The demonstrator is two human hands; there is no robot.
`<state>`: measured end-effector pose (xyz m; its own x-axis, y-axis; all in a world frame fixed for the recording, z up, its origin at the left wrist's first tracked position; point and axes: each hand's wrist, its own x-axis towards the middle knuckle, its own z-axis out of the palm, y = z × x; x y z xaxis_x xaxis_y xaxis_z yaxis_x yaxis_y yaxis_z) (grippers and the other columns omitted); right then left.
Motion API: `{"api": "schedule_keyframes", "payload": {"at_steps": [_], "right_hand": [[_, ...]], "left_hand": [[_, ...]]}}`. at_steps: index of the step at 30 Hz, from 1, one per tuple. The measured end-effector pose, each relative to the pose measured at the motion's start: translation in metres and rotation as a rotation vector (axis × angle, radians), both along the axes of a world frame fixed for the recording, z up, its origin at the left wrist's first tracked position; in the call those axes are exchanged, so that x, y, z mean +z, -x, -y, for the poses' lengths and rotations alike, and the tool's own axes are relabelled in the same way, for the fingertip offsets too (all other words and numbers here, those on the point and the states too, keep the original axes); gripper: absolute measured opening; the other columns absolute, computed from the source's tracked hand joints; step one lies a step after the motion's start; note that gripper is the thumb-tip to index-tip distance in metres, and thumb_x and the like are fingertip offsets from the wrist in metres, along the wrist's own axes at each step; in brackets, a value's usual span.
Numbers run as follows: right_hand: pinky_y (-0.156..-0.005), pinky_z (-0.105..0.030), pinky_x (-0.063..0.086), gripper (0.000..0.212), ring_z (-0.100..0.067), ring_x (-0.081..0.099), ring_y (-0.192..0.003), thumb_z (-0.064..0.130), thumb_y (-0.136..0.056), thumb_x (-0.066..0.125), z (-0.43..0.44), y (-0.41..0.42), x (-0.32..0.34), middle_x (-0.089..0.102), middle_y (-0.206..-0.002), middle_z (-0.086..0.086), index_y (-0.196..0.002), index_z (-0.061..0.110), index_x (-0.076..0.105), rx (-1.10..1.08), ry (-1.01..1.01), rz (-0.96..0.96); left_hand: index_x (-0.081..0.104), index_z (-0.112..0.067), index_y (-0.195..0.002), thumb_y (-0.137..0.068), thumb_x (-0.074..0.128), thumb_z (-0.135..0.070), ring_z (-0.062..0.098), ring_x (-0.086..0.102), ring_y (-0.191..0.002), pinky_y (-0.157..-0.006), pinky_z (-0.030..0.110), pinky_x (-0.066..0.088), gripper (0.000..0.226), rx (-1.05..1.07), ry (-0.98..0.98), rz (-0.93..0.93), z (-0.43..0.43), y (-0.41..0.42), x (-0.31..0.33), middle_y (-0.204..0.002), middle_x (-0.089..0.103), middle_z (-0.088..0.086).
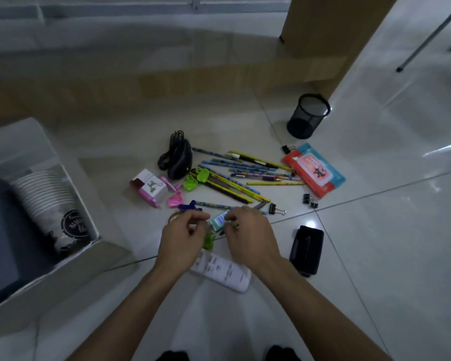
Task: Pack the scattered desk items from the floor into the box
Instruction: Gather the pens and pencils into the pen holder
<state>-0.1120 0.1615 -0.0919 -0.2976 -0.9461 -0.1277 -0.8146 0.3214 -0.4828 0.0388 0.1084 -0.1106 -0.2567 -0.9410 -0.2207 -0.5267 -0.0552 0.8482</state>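
Picking teal packet (218, 220) off floor (375, 243), between both hands. Right hand (248, 230): fingertips pinch packet end. Left hand (184, 230): fingers curled, hold unclear. Lift straight, avoid snagging pencils (232, 188); carry left into box (63, 272).

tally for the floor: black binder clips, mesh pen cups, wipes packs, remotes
black binder clips: 4
mesh pen cup: 1
wipes pack: 1
white remote: 1
total: 7
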Motion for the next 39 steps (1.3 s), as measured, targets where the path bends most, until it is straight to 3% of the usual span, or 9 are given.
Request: {"api": "schedule_keyframes", "payload": {"at_steps": [6,14,20,24,26,28,32,36,39], "right_hand": [[-0.098,-0.043,0.040,0.025,-0.030,0.049,-0.120,0.021,-0.098,0.053,0.050,0.011,-0.018,0.063,-0.122,-0.006,-0.119,0.017,0.066,0.109,-0.051,-0.200],[-0.074,-0.037,0.058,0.018,-0.023,0.069,-0.082,0.017,-0.089,0.060,0.088,0.063,0.007,0.076,-0.092,-0.005,-0.098,0.016,0.075,-0.099,0.163,0.130],[-0.084,-0.038,0.052,0.028,-0.030,0.064,-0.099,0.015,-0.087,0.059,0.133,0.158,0.037,0.069,-0.112,-0.011,-0.113,0.012,0.069,-0.360,0.449,-0.021],[-0.084,-0.046,0.050,0.049,-0.042,0.058,-0.110,0.011,-0.092,0.056,0.149,0.225,0.028,0.044,-0.141,-0.019,-0.139,0.008,0.044,-0.409,0.212,-0.145],[-0.086,-0.043,0.050,0.045,-0.042,0.057,-0.112,0.011,-0.094,0.056,0.148,0.249,0.019,0.046,-0.140,-0.020,-0.138,0.005,0.048,-0.364,0.054,-0.166],[-0.082,-0.034,0.049,0.032,-0.038,0.061,-0.107,0.007,-0.096,0.054,0.142,0.259,0.014,0.059,-0.126,-0.020,-0.126,0.001,0.061,-0.349,0.120,-0.133],[-0.081,-0.030,0.046,0.024,-0.032,0.062,-0.100,0.008,-0.095,0.056,0.119,0.230,0.025,0.067,-0.111,-0.018,-0.114,0.003,0.069,-0.347,0.371,-0.091],[-0.079,-0.023,0.041,0.017,-0.026,0.062,-0.091,0.006,-0.091,0.064,0.064,0.154,0.037,0.067,-0.101,-0.015,-0.106,0.004,0.071,-0.279,0.568,-0.058],[-0.079,-0.027,0.049,0.017,-0.023,0.062,-0.089,0.004,-0.090,0.065,0.007,0.103,0.040,0.065,-0.101,-0.012,-0.106,0.005,0.071,-0.266,0.548,-0.008]], "left_hand": [[0.074,-0.030,-0.095,-0.093,0.063,-0.016,0.003,0.069,-0.085,-0.077,0.025,0.055,0.018,0.099,-0.050,-0.027,0.009,-0.006,0.003,-0.092,0.075,-0.016],[0.070,-0.034,-0.090,-0.092,0.062,-0.015,-0.006,0.064,-0.074,-0.062,0.007,0.045,0.021,-0.054,0.095,0.015,0.045,0.047,0.013,-0.086,0.071,-0.020],[0.074,-0.025,-0.099,-0.093,0.057,-0.016,-0.004,0.061,-0.075,-0.064,-0.001,0.039,0.020,-0.243,0.176,0.021,0.108,0.169,0.031,-0.092,0.070,-0.014],[0.071,-0.033,-0.097,-0.096,0.058,-0.022,-0.014,0.057,-0.066,-0.059,-0.001,0.038,0.017,-0.253,0.150,0.005,0.119,0.207,0.028,-0.088,0.063,-0.024],[0.070,-0.034,-0.097,-0.096,0.057,-0.023,-0.013,0.057,-0.066,-0.057,0.000,0.038,0.017,-0.252,0.125,-0.009,0.117,0.212,0.022,-0.090,0.062,-0.026],[0.070,-0.033,-0.098,-0.097,0.057,-0.022,-0.011,0.058,-0.067,-0.056,0.001,0.039,0.017,-0.237,0.107,-0.012,0.113,0.210,0.016,-0.091,0.063,-0.025],[0.069,-0.033,-0.099,-0.098,0.058,-0.022,-0.008,0.062,-0.080,-0.063,0.005,0.044,0.016,-0.154,0.043,-0.063,0.104,0.192,0.016,-0.093,0.065,-0.020],[0.064,-0.030,-0.111,-0.103,0.048,-0.025,0.005,0.064,-0.097,-0.083,0.025,0.052,0.019,-0.016,-0.022,-0.239,0.068,0.166,0.026,-0.107,0.068,-0.013],[0.060,-0.033,-0.117,-0.106,0.037,-0.034,-0.003,0.061,-0.099,-0.082,0.019,0.049,0.025,0.046,-0.063,-0.312,0.024,0.143,0.033,-0.111,0.063,-0.021]]}}
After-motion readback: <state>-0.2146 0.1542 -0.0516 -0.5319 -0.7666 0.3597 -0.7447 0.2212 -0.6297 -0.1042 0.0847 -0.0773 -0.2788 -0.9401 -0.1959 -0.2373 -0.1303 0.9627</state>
